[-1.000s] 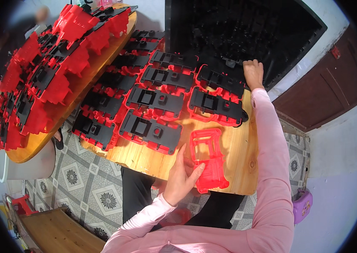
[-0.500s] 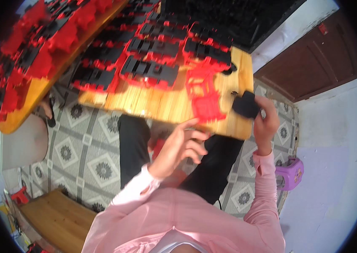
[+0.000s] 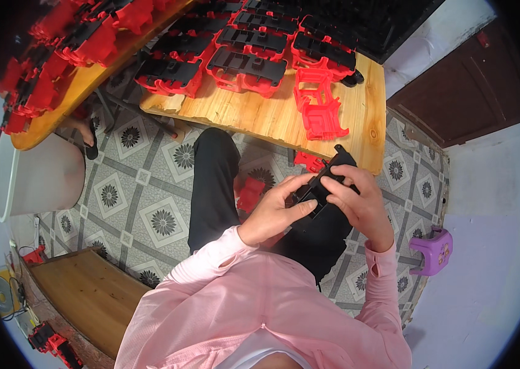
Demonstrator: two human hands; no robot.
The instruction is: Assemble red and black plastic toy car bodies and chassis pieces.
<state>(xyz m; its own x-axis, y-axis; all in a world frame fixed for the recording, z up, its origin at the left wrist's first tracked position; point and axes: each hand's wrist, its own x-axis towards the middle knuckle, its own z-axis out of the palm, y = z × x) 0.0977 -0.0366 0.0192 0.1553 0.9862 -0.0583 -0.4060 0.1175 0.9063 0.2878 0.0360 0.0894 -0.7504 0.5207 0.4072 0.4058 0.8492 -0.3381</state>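
Note:
Both of my hands are closed on a black plastic part [image 3: 340, 157], held over my lap just off the front edge of the wooden table [image 3: 229, 120]. My left hand [image 3: 275, 212] pinches its lower left end, thumb on top. From the other side my right hand [image 3: 358, 200] grips it, fingers bent over its upper face; much of the part is hidden beneath them. On the table beyond, an open red plastic frame [image 3: 324, 120] lies near the front edge. Rows of red frames with black tops [image 3: 248, 64] fill the table behind and to the left.
A second wooden table [image 3: 82, 92] at the left carries more red-and-black pieces. Below it stand a white bin [image 3: 45, 175] and a person's sandalled foot [image 3: 90, 138]. A purple stool [image 3: 435, 252] is by the right wall; a wooden bench [image 3: 85, 298] sits at lower left.
My right hand has brought the black part from over the table's right end toward my lap. My left hand, formerly open near the red frame, now holds the part too.

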